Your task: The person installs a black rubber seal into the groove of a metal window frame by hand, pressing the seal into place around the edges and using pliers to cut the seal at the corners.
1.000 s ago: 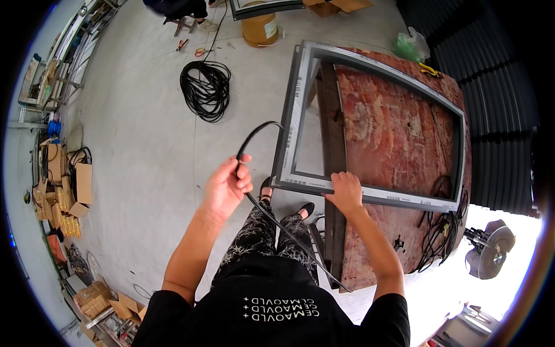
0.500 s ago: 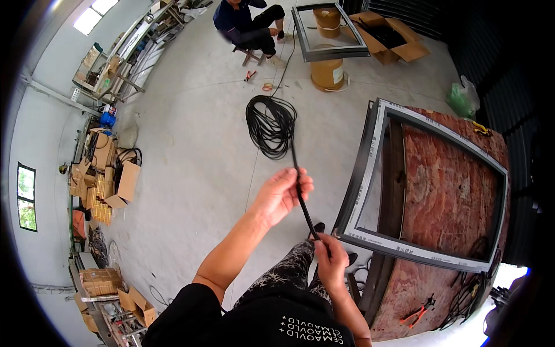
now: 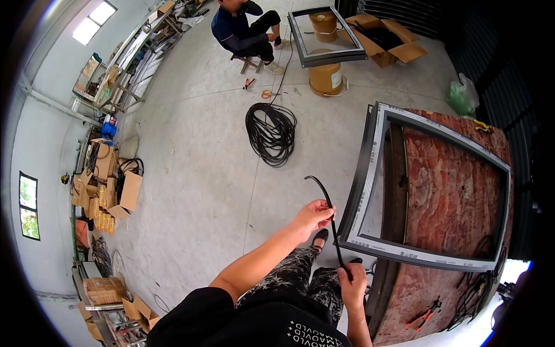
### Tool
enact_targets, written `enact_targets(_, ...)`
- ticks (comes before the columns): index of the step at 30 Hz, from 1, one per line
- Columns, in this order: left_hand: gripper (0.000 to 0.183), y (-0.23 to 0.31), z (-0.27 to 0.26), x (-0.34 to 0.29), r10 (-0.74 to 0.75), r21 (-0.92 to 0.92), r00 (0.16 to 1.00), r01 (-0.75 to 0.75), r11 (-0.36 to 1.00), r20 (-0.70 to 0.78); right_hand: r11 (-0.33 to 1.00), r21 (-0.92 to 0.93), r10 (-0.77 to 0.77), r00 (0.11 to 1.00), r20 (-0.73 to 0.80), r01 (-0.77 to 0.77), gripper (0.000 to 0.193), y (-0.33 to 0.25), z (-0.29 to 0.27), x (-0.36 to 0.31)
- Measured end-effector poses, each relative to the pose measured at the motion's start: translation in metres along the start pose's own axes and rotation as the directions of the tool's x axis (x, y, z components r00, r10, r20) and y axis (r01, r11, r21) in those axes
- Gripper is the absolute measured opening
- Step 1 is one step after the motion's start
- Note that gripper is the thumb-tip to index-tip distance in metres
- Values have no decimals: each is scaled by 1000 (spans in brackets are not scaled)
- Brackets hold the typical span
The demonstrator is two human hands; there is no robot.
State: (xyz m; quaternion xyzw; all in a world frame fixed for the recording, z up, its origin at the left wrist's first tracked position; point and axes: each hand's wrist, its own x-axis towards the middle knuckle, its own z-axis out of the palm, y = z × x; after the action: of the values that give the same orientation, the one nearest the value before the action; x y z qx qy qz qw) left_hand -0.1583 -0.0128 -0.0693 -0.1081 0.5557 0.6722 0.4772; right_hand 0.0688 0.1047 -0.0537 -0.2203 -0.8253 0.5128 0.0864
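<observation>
A black rubber sealing strip (image 3: 337,242) runs between my two hands in front of my legs. My left hand (image 3: 312,220) pinches it partway along, and a short curved end sticks up beyond the fingers. Lower and to the right, my right hand (image 3: 352,284) is closed around the strip. Just right of my hands is a grey window frame (image 3: 425,256), apart from them. On the floor ahead lies a loose coil of black strip (image 3: 270,136), whose tail runs off toward the far frame.
The window frame rests on a reddish wooden table (image 3: 445,191) with orange-handled pliers (image 3: 425,315) on it. Ahead, a person (image 3: 245,34) sits on a stool near another frame (image 3: 332,59) over tan buckets (image 3: 325,81). An open carton (image 3: 404,51) stands beyond; cardboard boxes (image 3: 107,173) line the left.
Both hands have come down and right, toward my body and the window frame. The strip between them now shows a curved end above my left hand, apart from the coil.
</observation>
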Motion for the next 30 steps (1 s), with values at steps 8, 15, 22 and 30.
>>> enact_targets(8, 20, -22, -6, 15, 21, 132, 996, -10, 991, -81, 995, 42, 101, 983, -151, -96, 17, -11, 4, -2)
enact_targets(15, 13, -21, 7, 12, -70, 28, 996, 72, 997, -49, 977, 64, 209, 973, -96, -204, 13, -6, -9, -8)
enact_targets(22, 11, -48, -2, 32, 41, 378, 996, -10, 926, -74, 963, -7, 270, 962, -31, -270, 12, 7, 8, -19)
enact_targets(30, 21, -86, -2, 46, 282, 710, 959, -186, 679, -18, 966, -45, 247, 962, -116, -253, 11, 21, 26, -31)
